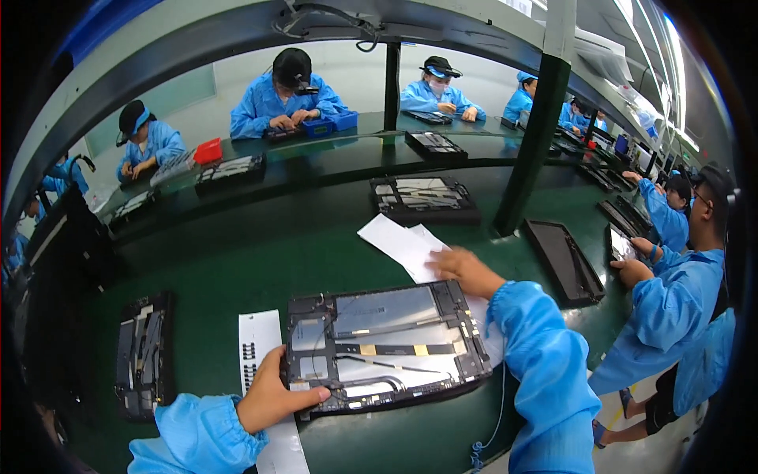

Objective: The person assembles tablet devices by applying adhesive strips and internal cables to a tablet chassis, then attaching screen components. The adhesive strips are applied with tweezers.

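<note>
My left hand (276, 395) grips the near left corner of an opened tablet-like device (387, 367), its thumb on top and its fingers underneath. The device has a black frame, silver panels, dark flat cables and gold-coloured tape patches. It lies slightly tilted in front of me. My right hand (467, 273) is at the device's far edge, over white paper sheets (404, 243). Its fingers are smeared by motion, so I cannot tell whether they hold a sheet. A white printed strip (259, 336) lies partly under my left hand and forearm.
Another opened device (146, 355) lies at the left, and one sits in a black tray (426, 199) beyond the papers. A black tray (564, 261) and a post (533, 150) stand right. A coiled cord (478, 454) hangs near me. Co-workers in blue work opposite and at right.
</note>
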### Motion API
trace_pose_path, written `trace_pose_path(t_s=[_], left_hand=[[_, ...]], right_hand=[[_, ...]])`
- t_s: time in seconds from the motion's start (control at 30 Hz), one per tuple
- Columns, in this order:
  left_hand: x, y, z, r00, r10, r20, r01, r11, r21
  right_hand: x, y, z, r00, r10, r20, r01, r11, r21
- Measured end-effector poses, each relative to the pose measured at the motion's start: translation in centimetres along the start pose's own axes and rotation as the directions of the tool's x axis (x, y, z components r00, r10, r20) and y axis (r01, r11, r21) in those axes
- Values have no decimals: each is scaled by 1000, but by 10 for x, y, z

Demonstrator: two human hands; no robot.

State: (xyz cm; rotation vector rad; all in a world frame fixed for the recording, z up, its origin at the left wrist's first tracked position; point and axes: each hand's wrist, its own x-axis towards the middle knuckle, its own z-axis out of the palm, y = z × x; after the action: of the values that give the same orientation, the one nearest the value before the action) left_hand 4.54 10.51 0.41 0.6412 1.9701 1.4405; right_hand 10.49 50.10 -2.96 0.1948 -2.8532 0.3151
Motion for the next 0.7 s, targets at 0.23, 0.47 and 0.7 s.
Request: trace_pose_path(t_s=[0.23, 0.47, 0.7], left_hand=[[-3, -3, -4, 1000, -22, 2, 21, 994, 105], [-2, 8, -8, 999, 2, 43, -10, 981, 192], [-11, 5, -10, 977, 204, 54, -210, 966, 148]], right_hand=[[-75, -8, -14, 954, 281, -103, -285, 959, -16], [-120, -21, -45, 884, 368, -288, -440, 864, -244], [-60, -138, -16, 815, 575, 70, -404, 478, 780]])
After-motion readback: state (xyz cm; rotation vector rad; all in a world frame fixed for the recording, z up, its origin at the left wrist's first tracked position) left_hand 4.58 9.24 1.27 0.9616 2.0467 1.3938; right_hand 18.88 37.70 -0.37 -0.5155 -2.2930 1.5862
